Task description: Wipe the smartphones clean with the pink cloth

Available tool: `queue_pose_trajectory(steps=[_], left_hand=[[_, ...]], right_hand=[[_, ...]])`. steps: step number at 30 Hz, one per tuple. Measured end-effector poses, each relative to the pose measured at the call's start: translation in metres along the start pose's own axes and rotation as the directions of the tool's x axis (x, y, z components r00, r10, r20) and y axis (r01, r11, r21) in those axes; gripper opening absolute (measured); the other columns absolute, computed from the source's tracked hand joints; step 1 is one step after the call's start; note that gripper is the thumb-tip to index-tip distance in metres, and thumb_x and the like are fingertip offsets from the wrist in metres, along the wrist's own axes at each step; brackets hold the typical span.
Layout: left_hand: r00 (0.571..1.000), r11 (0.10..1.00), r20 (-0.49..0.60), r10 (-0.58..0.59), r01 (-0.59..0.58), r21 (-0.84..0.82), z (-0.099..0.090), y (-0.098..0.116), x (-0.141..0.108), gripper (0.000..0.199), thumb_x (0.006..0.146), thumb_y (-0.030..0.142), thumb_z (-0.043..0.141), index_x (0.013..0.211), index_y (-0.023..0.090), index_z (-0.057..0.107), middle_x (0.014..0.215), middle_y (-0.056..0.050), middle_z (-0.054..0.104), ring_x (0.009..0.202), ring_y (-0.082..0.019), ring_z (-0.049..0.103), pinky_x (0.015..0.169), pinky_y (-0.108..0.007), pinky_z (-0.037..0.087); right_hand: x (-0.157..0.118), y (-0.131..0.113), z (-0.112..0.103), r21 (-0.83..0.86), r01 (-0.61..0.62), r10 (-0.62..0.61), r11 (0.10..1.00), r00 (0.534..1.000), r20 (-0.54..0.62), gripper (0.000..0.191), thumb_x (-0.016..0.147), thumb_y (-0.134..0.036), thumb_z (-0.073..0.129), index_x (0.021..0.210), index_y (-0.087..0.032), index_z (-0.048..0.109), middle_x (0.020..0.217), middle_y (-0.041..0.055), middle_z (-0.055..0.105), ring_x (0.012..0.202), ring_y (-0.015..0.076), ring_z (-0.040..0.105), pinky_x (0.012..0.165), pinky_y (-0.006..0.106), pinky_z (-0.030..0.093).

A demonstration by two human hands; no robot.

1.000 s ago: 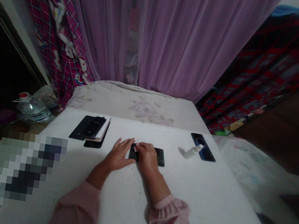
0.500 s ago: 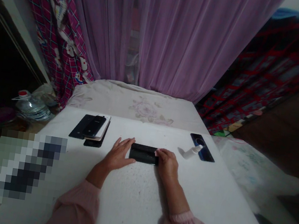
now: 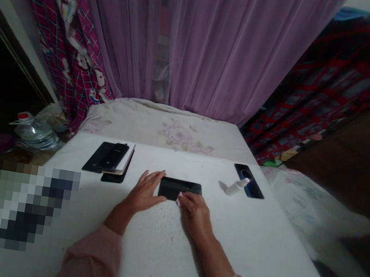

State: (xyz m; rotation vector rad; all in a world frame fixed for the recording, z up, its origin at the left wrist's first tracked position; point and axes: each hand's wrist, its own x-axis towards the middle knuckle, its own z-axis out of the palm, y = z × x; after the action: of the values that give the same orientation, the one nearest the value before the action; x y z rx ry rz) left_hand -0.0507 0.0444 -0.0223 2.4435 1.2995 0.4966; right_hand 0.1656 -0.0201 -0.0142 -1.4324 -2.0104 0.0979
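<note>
A dark smartphone (image 3: pixel 170 188) lies flat and crosswise on the white tabletop between my hands. My left hand (image 3: pixel 143 193) is at its left end, fingers spread, with thumb and fingertips against or close to the edge. My right hand (image 3: pixel 196 211) pinches a small pink cloth (image 3: pixel 180 197) at the phone's near edge and covers its lower right corner. Off to the right, a small white spray bottle (image 3: pixel 235 187) stands upright beside another phone (image 3: pixel 249 180) with a dark blue screen.
On the left lies a stack of phones (image 3: pixel 114 158), dark ones with a white one among them. A blurred-out patch (image 3: pixel 33 208) hides something at the table's left edge. A floral cloth (image 3: pixel 179 133) covers the far end, before purple curtains (image 3: pixel 214 45). A large water bottle (image 3: pixel 35 131) stands beyond the left side.
My right hand has moved the pink cloth left and toward me, from the phone's upper right to its near edge. My left hand stays in place. The view has shifted slightly.
</note>
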Motion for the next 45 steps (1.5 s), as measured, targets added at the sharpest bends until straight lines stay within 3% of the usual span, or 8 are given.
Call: queue_pose_trajectory(steps=[5,8,11,18,22,27,35,45], left_hand=[[1.0,1.0,0.024,0.007,-0.007,0.006,0.0,-0.003,0.001,0.079,0.085,0.044,0.06,0.149,0.025,0.018,0.149,-0.01,0.041,0.14,-0.024,0.033,0.117,-0.05,0.011],[1.0,1.0,0.018,0.007,-0.007,0.01,0.001,-0.004,0.0,0.079,0.085,0.045,0.059,0.149,0.025,0.018,0.15,-0.01,0.04,0.14,-0.024,0.032,0.117,-0.05,0.011],[1.0,1.0,0.008,0.001,-0.001,0.015,0.003,-0.004,0.0,0.079,0.085,0.044,0.059,0.149,0.026,0.017,0.149,-0.009,0.042,0.14,-0.024,0.033,0.117,-0.05,0.011],[1.0,1.0,0.023,-0.008,0.008,0.009,0.001,-0.001,0.002,0.082,0.083,0.041,0.062,0.149,0.023,0.017,0.148,-0.01,0.043,0.14,-0.024,0.032,0.117,-0.051,0.011],[1.0,1.0,0.027,-0.01,0.01,-0.001,0.0,-0.001,0.002,0.082,0.082,0.04,0.062,0.149,0.022,0.018,0.147,-0.011,0.044,0.14,-0.024,0.032,0.117,-0.051,0.011],[0.999,1.0,0.03,-0.02,0.021,-0.008,0.001,-0.001,0.002,0.083,0.082,0.039,0.063,0.149,0.022,0.016,0.146,-0.01,0.046,0.14,-0.025,0.032,0.117,-0.052,0.01],[1.0,1.0,-0.003,-0.003,0.003,0.0,0.004,-0.004,0.002,0.087,0.081,0.04,0.064,0.149,0.023,0.013,0.145,-0.01,0.046,0.139,-0.024,0.034,0.117,-0.05,0.01],[1.0,1.0,-0.017,0.004,-0.004,-0.022,0.002,-0.003,0.001,0.085,0.081,0.041,0.064,0.148,0.024,0.015,0.142,-0.008,0.05,0.136,-0.024,0.037,0.117,-0.05,0.01]], right_hand=[[0.0,0.045,-0.007,-0.112,-0.173,0.154,0.978,0.975,-0.16,0.029,0.088,-0.017,0.049,0.095,-0.025,0.076,0.096,0.006,0.072,0.088,0.0205,0.062,0.079,0.033,0.051],[0.015,0.057,0.001,-0.146,-0.251,0.219,0.957,0.954,-0.205,0.026,0.087,-0.019,0.052,0.091,-0.023,0.077,0.093,0.0064,0.072,0.086,0.0217,0.061,0.078,0.033,0.05],[0.032,0.046,0.013,-0.155,-0.253,0.223,0.955,0.957,-0.185,0.025,0.086,-0.015,0.053,0.09,-0.021,0.077,0.094,0.0075,0.072,0.086,0.0225,0.06,0.078,0.033,0.049],[0.043,-0.005,0.036,-0.07,-0.067,0.063,0.995,0.996,-0.061,0.024,0.086,-0.011,0.056,0.092,-0.024,0.076,0.099,0.0056,0.072,0.088,0.0208,0.059,0.081,0.032,0.047],[0.034,0.003,0.028,-0.043,-0.026,0.024,0.999,0.998,-0.057,0.028,0.086,-0.009,0.054,0.096,-0.023,0.075,0.099,0.0057,0.072,0.091,0.0202,0.06,0.083,0.031,0.047],[0.039,0.025,0.013,-0.123,-0.215,0.205,0.969,0.975,-0.084,0.028,0.085,-0.01,0.052,0.09,-0.022,0.077,0.096,0.006,0.072,0.087,0.0215,0.059,0.078,0.031,0.046],[0.062,-0.015,0.041,-0.082,-0.102,0.106,0.991,0.993,0.048,0.022,0.086,-0.013,0.057,0.094,-0.022,0.075,0.101,0.006,0.071,0.09,0.0205,0.058,0.083,0.029,0.044],[0.033,0.05,-0.003,-0.184,-0.312,0.297,0.932,0.949,-0.106,0.025,0.084,-0.011,0.055,0.09,-0.022,0.077,0.095,0.0052,0.072,0.086,0.0214,0.06,0.079,0.03,0.046]])
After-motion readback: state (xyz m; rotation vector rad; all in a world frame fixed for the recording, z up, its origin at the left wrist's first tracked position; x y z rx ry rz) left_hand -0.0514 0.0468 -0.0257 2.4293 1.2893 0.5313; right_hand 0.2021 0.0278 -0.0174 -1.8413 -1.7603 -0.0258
